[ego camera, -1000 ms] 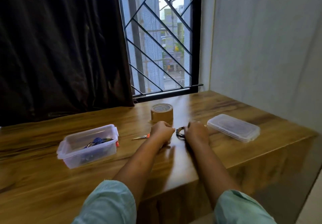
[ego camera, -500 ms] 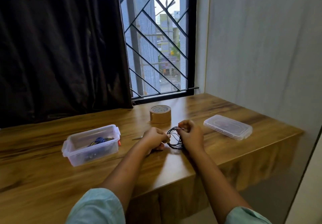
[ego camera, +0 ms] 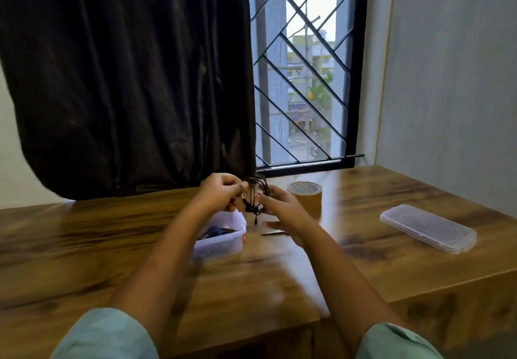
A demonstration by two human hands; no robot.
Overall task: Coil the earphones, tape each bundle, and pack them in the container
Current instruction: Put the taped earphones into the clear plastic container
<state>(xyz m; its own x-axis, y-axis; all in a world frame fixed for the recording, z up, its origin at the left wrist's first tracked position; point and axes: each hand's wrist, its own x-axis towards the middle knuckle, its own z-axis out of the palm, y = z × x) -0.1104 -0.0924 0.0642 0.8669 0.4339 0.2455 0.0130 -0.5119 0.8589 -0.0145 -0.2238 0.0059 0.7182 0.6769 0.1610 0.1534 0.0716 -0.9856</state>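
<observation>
A black coiled earphone bundle (ego camera: 256,195) is lifted off the wooden table (ego camera: 363,258), held between both hands. My left hand (ego camera: 222,193) pinches its left side with curled fingers. My right hand (ego camera: 282,209) holds the right side, fingers round the loops. A short end of the cord dangles below the coil. A clear plastic container (ego camera: 223,239) sits under my left forearm, with a blue coiled earphone (ego camera: 214,231) inside. A brown tape roll (ego camera: 306,198) stands just right of my right hand.
The container's clear lid (ego camera: 428,228) lies on the table at the right. Scissors (ego camera: 272,233) lie flat on the table below my right hand, partly hidden. A dark curtain (ego camera: 126,79) and a barred window (ego camera: 305,79) stand behind the table; a grey wall is at the right.
Both hands have lifted the black earphone coil off the table and carried it leftward, above the container's right end. The camera has swung left and up.
</observation>
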